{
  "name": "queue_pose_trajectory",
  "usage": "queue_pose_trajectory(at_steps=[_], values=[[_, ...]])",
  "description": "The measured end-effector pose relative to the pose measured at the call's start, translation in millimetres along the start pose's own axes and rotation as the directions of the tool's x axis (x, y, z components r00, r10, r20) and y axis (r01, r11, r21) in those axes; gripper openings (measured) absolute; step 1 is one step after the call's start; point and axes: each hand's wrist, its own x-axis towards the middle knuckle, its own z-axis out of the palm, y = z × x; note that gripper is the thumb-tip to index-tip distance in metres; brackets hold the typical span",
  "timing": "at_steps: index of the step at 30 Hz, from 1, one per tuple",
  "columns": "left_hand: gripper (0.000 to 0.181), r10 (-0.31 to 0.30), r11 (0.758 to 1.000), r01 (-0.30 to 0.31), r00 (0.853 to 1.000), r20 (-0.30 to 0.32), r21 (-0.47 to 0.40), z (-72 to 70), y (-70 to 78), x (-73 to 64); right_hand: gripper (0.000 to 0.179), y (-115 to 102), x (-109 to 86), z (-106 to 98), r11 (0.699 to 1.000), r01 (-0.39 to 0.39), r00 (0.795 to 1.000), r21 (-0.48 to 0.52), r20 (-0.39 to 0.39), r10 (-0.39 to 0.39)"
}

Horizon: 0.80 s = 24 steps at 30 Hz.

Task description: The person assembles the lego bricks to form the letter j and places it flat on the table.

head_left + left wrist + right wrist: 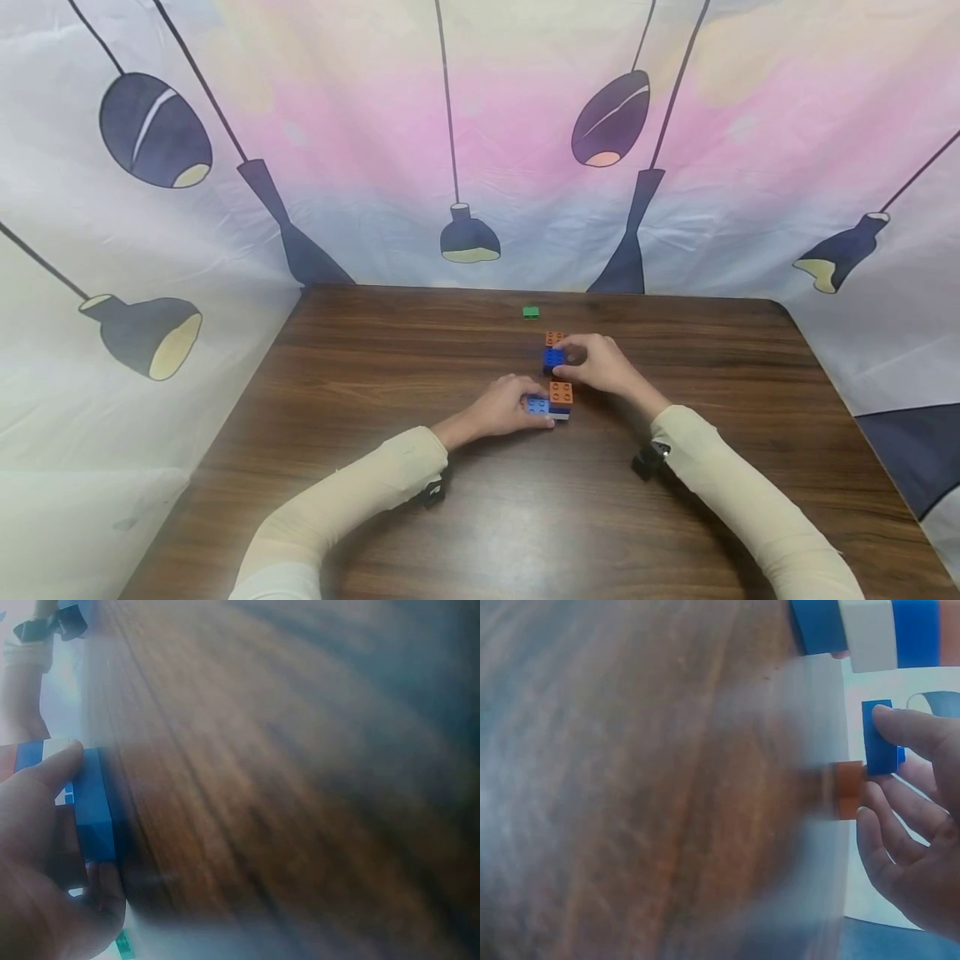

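Note:
My left hand (510,407) grips a stack of toy building bricks, with thumb and fingers on opposite sides. An orange brick (561,392) tops that stack; beneath it come blue, white (868,634) and a bottom blue layer (94,799) with bare light-blue studs beside the orange. Just behind the stack, my right hand (600,362) pinches a blue brick (879,739) between thumb and fingers, raised off the table. A loose orange brick (847,790) sits on the table right behind it, near my lower fingers. The left palm partly hides the stack in the left wrist view.
A small green brick (531,313) lies near the back edge of the brown wooden table (375,350). Cloth printed with hanging lamps (470,237) closes off the back and sides. Each wrist wears a black camera (649,460).

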Motion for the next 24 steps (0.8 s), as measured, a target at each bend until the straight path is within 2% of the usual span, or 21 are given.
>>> queue_pose_trajectory(at_steps=[10,16,24], values=[[0.05,0.005,1.0,-0.005,1.0,0.005,-0.006,0.2,-0.8,0.8,0.04,-9.6,-8.0,-16.2,0.999,0.018,0.999,0.033,-0.047,-0.016],[0.05,0.019,1.0,-0.019,1.0,-0.001,0.01,0.0,-0.1,1.3,0.041,-18.8,-15.6,-24.3,0.997,0.06,0.996,0.043,-0.066,-0.057],[0.049,0.044,0.999,-0.043,0.999,-0.013,0.016,-0.7,0.6,1.4,0.041,-34.9,-29.2,-29.4,0.996,0.091,0.993,0.003,-0.079,-0.091]])
